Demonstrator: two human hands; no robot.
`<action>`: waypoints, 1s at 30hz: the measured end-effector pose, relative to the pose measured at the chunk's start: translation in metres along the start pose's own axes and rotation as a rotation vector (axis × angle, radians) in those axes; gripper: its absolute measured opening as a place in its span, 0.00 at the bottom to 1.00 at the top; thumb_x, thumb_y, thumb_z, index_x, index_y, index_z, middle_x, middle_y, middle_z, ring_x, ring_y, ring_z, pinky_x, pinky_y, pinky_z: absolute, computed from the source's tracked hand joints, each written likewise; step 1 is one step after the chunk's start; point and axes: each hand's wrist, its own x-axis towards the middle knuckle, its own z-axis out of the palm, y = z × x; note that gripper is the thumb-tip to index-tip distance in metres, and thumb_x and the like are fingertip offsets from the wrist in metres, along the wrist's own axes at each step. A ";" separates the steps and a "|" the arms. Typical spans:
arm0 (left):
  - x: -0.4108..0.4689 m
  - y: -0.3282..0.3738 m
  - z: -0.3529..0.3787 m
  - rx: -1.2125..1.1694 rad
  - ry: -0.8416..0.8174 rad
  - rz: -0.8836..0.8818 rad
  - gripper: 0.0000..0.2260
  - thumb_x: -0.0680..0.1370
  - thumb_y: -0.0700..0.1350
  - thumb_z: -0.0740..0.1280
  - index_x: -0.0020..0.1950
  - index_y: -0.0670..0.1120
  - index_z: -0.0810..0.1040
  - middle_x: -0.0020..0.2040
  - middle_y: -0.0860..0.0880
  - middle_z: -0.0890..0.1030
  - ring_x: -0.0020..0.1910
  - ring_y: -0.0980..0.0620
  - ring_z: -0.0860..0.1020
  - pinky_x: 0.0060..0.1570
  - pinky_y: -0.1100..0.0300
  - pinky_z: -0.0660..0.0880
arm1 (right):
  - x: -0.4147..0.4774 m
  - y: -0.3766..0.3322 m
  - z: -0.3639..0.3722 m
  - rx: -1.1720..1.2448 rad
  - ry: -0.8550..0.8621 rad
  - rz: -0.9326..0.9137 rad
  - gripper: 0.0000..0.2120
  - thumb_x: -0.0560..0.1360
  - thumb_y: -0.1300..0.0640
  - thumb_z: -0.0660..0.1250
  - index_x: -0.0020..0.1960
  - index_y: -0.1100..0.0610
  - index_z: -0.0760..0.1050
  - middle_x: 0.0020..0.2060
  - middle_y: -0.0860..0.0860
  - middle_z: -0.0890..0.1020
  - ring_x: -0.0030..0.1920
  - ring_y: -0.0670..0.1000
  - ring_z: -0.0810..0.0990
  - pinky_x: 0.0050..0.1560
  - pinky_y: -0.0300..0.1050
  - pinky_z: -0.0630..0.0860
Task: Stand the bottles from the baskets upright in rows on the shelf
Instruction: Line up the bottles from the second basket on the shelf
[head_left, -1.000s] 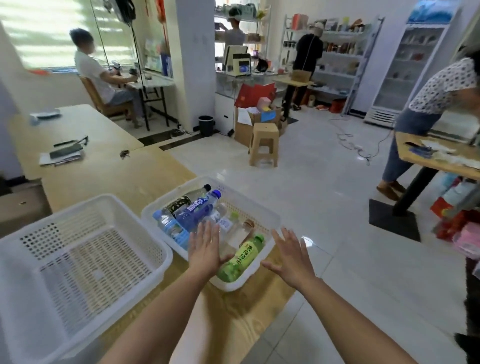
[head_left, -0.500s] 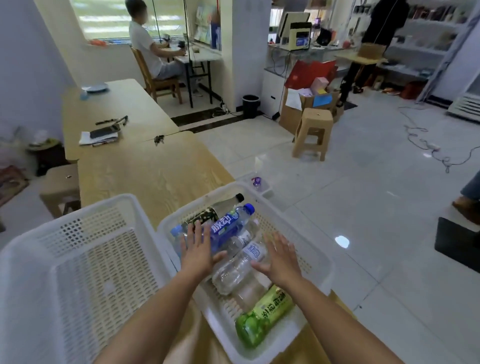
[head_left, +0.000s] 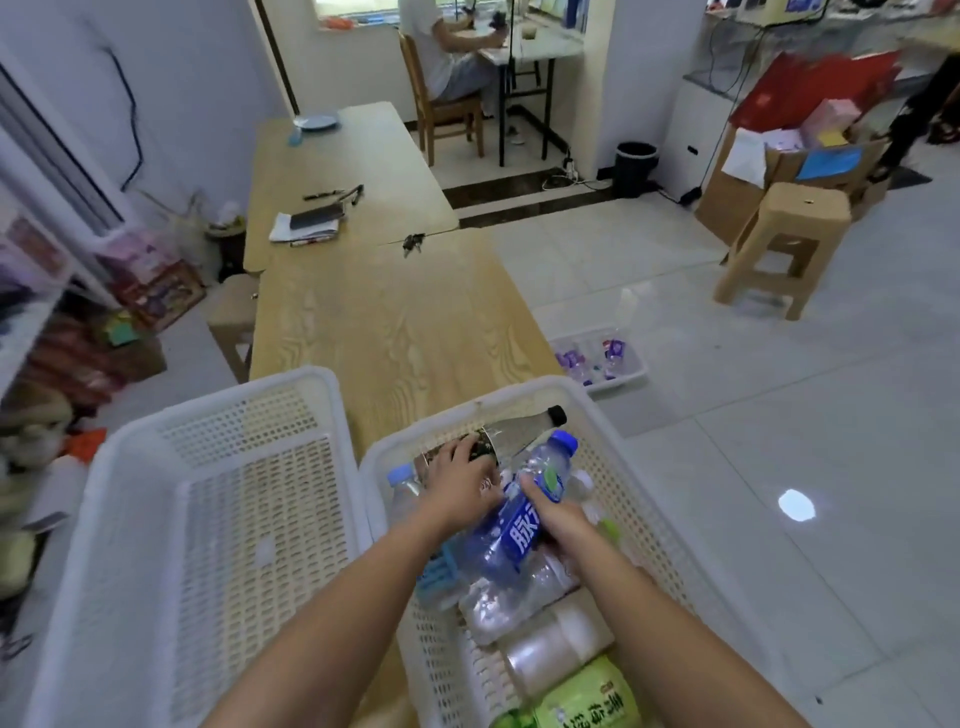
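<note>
White characters on the blue label of the blue-capped clear plastic bottle (head_left: 511, 535): "脉" reads clean, the next is half hidden by the right hand (head_left: 555, 518) gripping it. Six o'clock, the green-labelled plastic bottle (head_left: 587, 696) carries white characters, too blurred to read.

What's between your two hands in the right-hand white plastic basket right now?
Head view: the blue-capped, blue-labelled clear plastic bottle lies between them; right hand grips it, left hand grips the black-capped dark-labelled bottle.

Blue-capped bottle (head_left: 515, 530) lies slanted over clear bottles (head_left: 493, 608), beside black-capped bottle (head_left: 524, 427), in right basket (head_left: 640, 519).
</note>
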 end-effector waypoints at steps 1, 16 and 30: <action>0.002 0.001 0.003 -0.020 0.037 -0.028 0.12 0.74 0.50 0.68 0.55 0.48 0.73 0.72 0.46 0.66 0.71 0.42 0.61 0.66 0.48 0.60 | 0.003 -0.001 0.001 0.027 -0.029 0.001 0.32 0.67 0.40 0.73 0.61 0.61 0.72 0.48 0.58 0.83 0.45 0.56 0.83 0.46 0.49 0.82; 0.025 0.009 0.004 0.304 0.059 -0.216 0.24 0.73 0.33 0.59 0.67 0.45 0.61 0.64 0.39 0.67 0.63 0.41 0.65 0.62 0.49 0.64 | 0.002 0.012 -0.031 0.464 -0.313 0.139 0.33 0.63 0.45 0.75 0.63 0.60 0.73 0.54 0.61 0.82 0.55 0.61 0.80 0.55 0.60 0.77; -0.025 0.019 -0.009 -0.897 -0.096 -0.360 0.13 0.68 0.33 0.74 0.49 0.39 0.76 0.42 0.40 0.81 0.39 0.43 0.79 0.40 0.47 0.79 | -0.052 0.018 -0.050 0.458 -0.348 -0.109 0.50 0.46 0.48 0.85 0.64 0.59 0.72 0.51 0.61 0.83 0.51 0.60 0.81 0.54 0.59 0.77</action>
